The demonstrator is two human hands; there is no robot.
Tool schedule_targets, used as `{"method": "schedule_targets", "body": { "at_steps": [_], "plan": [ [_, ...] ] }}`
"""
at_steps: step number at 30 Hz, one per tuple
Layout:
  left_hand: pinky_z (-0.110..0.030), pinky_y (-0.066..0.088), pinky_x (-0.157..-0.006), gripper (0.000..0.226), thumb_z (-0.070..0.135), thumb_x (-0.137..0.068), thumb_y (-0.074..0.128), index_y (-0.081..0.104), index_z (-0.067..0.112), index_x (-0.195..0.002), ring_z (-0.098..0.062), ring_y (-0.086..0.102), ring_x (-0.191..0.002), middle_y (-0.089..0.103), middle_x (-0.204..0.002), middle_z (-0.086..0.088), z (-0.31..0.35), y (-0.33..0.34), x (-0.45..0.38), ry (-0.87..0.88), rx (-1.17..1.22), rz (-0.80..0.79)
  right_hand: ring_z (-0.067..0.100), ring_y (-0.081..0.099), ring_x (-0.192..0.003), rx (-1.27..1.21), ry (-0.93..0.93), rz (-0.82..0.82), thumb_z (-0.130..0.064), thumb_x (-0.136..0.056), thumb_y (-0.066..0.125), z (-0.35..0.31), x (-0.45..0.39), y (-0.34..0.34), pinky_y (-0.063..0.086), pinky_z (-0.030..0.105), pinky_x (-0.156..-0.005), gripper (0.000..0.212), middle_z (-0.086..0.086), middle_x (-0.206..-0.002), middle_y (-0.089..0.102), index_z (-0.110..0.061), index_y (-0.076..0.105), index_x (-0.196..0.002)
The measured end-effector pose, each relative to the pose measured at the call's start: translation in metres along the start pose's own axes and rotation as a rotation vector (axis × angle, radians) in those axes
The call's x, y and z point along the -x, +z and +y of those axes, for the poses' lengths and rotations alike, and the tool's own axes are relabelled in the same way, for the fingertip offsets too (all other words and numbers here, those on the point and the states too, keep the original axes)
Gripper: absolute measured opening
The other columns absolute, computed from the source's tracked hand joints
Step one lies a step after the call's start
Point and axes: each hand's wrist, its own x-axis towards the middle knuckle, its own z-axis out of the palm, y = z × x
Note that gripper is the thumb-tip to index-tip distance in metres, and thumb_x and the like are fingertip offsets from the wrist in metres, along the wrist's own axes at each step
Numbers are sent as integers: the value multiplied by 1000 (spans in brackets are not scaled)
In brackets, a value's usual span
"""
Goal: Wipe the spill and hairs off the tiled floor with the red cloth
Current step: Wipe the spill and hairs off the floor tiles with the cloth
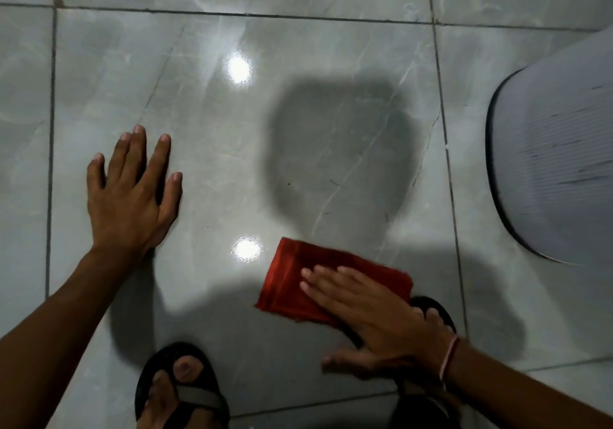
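Head view. The left hand (132,193) lay flat and spread on the floor (212,163), grasping nothing. The right hand (374,316) pressed flat on the folded red cloth (292,282), fingers extended, at near centre-right. A dark spill (338,153) with scattered hairs (334,182) lay just beyond the cloth.

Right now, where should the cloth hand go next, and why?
Probably push the red cloth forward, away from the feet, under the flat right hand. A few dark hairs lie on the tile just beyond it, while the left hand braces on the floor.
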Motion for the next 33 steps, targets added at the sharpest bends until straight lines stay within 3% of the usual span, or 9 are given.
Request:
{"method": "schedule_targets", "body": {
  "at_steps": [4, 7, 9, 15, 18, 21, 24, 27, 33],
  "plan": [
    [-55, 23, -121, 62, 49, -109, 29, 28, 23, -165, -32, 27, -158, 25, -173, -12, -2, 1, -1, 7, -12, -4, 17, -1, -159, -28, 378, 226, -84, -88, 29, 99, -50, -70, 10, 49, -129, 103, 2, -172, -2, -19, 0, -162],
    [-55, 23, -121, 62, 48, -109, 29, 29, 22, -165, -32, 26, -159, 25, -173, -13, 1, -1, -1, -1, -13, -15, 19, -7, -158, -99, 584, 262, -87, -87, 18, 172, -100, -141, 1, 51, -130, 107, 7, -171, -9, -14, -5, -162],
    [-55, 23, -121, 62, 48, -109, 29, 29, 21, -165, -33, 26, -159, 26, -173, -14, 2, -4, -1, 0, -7, -25, 19, -12, -157, -123, 643, 244, -86, -87, 17, 172, -118, -150, -4, 49, -129, 107, 7, -171, -13, -13, -7, -161],
    [-57, 22, -122, 63, 47, -108, 30, 29, 20, -165, -34, 26, -158, 26, -172, -16, 4, -7, -2, -8, 16, -43, 17, -5, -159, 0, 48, 53, -88, -82, 38, 8, -29, -18, 1, 41, -128, 115, 3, -172, -4, -16, 1, -162],
    [-56, 24, -121, 62, 47, -109, 29, 29, 21, -165, -34, 28, -158, 27, -172, -15, 1, -3, -1, 5, -9, -7, 12, -4, -159, 62, -180, -66, -82, -87, 42, 12, -17, -12, 0, 37, -129, 105, -1, -172, 3, -19, 6, -163],
    [-55, 24, -120, 61, 48, -110, 28, 28, 22, -165, -32, 28, -158, 27, -172, -14, -2, 0, -2, 24, -33, 7, 20, 12, -158, 61, -38, 58, -73, -88, 53, 77, -58, -62, 10, 45, -130, 99, 6, -169, 19, -12, 23, -160],
    [-54, 25, -120, 60, 47, -110, 29, 29, 22, -165, -32, 28, -158, 27, -172, -13, -1, 1, -1, 21, -44, 14, 23, 3, -159, -5, 324, 208, -77, -90, 37, 153, -110, -131, 9, 51, -129, 103, 10, -171, 4, -10, 9, -162],
    [-54, 27, -118, 59, 45, -110, 31, 31, 21, -164, -33, 29, -157, 29, -172, -15, -1, 0, -2, 32, -47, 23, 21, -7, -158, -74, 487, 200, -79, -90, 23, 178, -140, -158, -2, 47, -130, 102, 9, -171, -7, -11, -1, -162],
    [-55, 28, -118, 59, 44, -110, 34, 32, 19, -164, -33, 32, -157, 30, -171, -15, -1, 1, -1, 37, -34, 49, 19, -4, -159, -20, 176, 67, -82, -87, 39, 46, -29, -40, 2, 43, -129, 108, 5, -172, -4, -14, 2, -162]
  ]
}}
